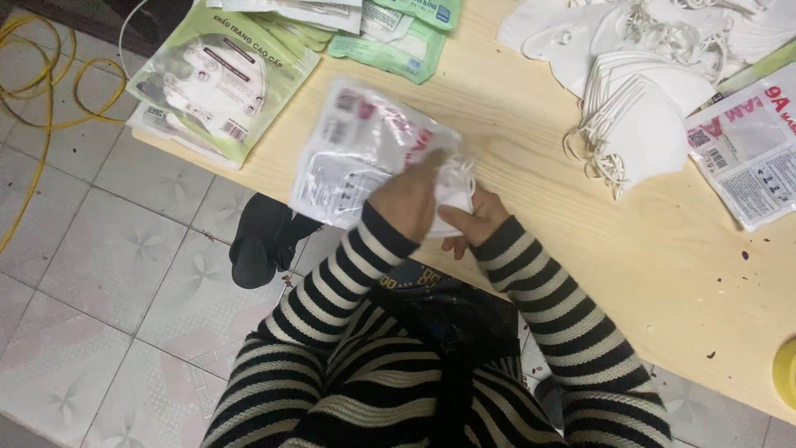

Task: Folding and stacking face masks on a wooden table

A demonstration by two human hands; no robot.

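Packing a folded white mask (454, 192) into a clear printed pouch (356, 158) appears to be the step in hand, judged from how the hands and the pouch lie. The pouch rests on the near edge of the wooden table (531, 207), with its lower left corner overhanging the floor. The mask sits at the right-hand opening of the pouch, between the two hands, and its ear loops show just above the right hand.

Hand state:
- Left hand (406, 199): fingers curled and closed over the pouch edge and the mask, back of the hand towards the camera. Whether it grips the mask or only the pouch cannot be told, since the fingertips are hidden.
- Right hand (474, 217): partly closed under the mask, supporting it from the near side; the thumb is hidden.

Surroundings: a fanned stack of loose masks (638, 116) lies well apart at the right, beside a red and white packet (750, 149). Green packets (220, 79) lie in a pile at the far left corner. A yellow cable (50, 83) runs over the tiled floor (108, 274), and a dark shoe (264, 241) stands under the table edge.

Next move, as a judgement: the pouch mouth must be held open with one hand while the other slides the mask in flat, loops tucked inside so they do not snag the edge.
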